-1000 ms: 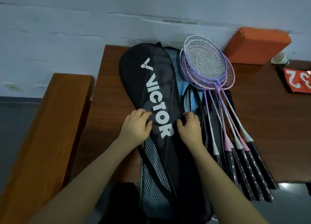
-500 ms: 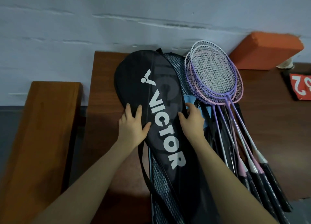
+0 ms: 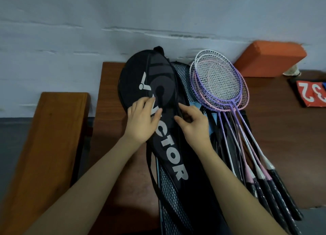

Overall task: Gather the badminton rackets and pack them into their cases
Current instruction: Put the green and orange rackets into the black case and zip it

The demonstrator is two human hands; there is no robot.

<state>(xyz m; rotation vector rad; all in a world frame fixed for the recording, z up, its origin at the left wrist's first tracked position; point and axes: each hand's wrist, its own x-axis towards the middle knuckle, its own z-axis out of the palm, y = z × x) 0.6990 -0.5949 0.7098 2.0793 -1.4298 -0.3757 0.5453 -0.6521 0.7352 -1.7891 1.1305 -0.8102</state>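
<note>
A black racket case (image 3: 169,121) printed with white VICTOR lettering lies lengthwise on the brown wooden table (image 3: 282,129), its rounded head end at the far edge against the wall and its narrow end running off the near edge. The left hand (image 3: 142,119) rests flat on the case's left side over the lettering, fingers straight and spread, grasping nothing. The right hand (image 3: 192,123) sits at the case's right edge with fingers curled and thumb drawn toward them, pinching the seam there; whether a zipper pull is between them cannot be told.

Under the black case lies a mesh-sided case (image 3: 183,72), its netting showing past the far right side and again near the table's near edge. Just beside it to the right, a stack of purple and pink rackets (image 3: 218,83) lies with heads overlapping toward the far edge and black-wrapped handles fanning out over the near edge.

An orange block (image 3: 269,60) leans at the far edge by the wall, a red numbered card (image 3: 310,95) lies toward the right edge, and a wooden bench (image 3: 44,146) stands left of the table.
</note>
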